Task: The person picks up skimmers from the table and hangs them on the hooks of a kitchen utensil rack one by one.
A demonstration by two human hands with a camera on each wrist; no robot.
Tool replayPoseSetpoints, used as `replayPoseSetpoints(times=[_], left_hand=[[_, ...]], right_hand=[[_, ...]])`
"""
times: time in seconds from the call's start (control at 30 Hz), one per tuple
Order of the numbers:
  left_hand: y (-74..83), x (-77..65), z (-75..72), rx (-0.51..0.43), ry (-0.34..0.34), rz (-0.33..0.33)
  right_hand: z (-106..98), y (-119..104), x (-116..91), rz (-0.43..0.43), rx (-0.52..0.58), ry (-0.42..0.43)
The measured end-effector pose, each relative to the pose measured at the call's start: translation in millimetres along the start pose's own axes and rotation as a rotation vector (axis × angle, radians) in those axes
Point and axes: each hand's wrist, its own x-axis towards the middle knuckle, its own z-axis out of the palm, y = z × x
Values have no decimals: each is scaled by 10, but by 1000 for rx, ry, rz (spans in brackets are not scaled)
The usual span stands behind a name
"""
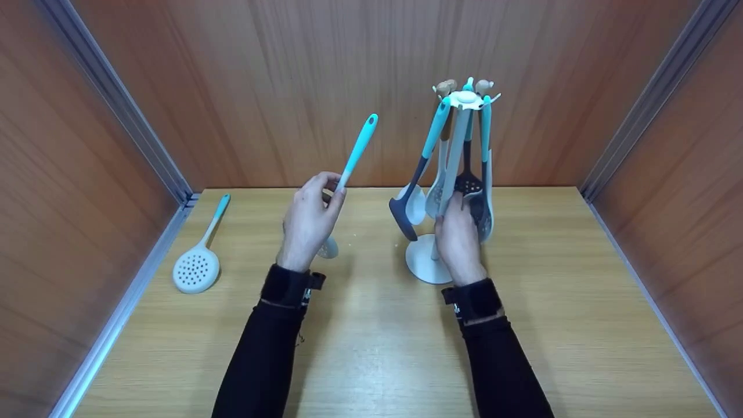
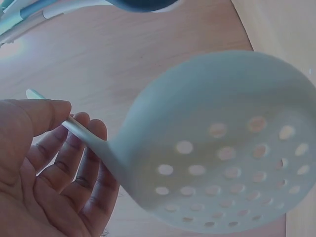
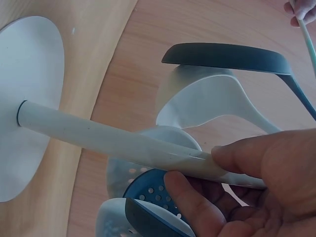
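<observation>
My left hand (image 1: 310, 217) pinches the neck of a pale perforated skimmer (image 2: 222, 94) between thumb and fingers. Its turquoise handle (image 1: 361, 142) points up and away to the right, while the round holed head hangs below the hand. To the right, my right hand (image 1: 458, 241) grips the white pole (image 3: 113, 140) of a utensil stand above its round base (image 1: 426, 267). Utensils hang around the pole from the hooked top (image 1: 466, 98). Among them are a dark ladle (image 1: 403, 215), a pale ladle (image 3: 197, 101) and a dark skimmer (image 1: 468, 183).
Another pale skimmer (image 1: 196, 270) with a turquoise handle lies on the wooden table (image 1: 371, 360) at the left. Wood panels close in the back (image 1: 261, 87) and both sides, with metal profiles (image 1: 125, 110) at the corners.
</observation>
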Motion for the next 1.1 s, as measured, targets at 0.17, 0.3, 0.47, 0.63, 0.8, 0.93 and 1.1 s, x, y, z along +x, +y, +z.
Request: replayPoseSetpoints(times=[0.17,0.3,0.47,0.63,0.8,0.93,1.1], left_hand=[[73,-33,-9,-27,0,23],[155,-51,-16,-33,-3,22],[247,-80,-17,-53,-9,33],[330,-117,-6,-78,-8,61],[431,-151,3,-90,-11,93],[504,-171,12,-106,-11,112],[584,-192,19,-122,-15,116]], right_hand=[[4,5,-4,-13,6,5],[3,6,1,-13,4,0],[-5,7,0,-11,2,-2],[-4,8,1,-7,8,-4],[-6,5,0,-14,6,0],[-6,1,3,-10,2,2],[-5,1,4,-8,-4,10]])
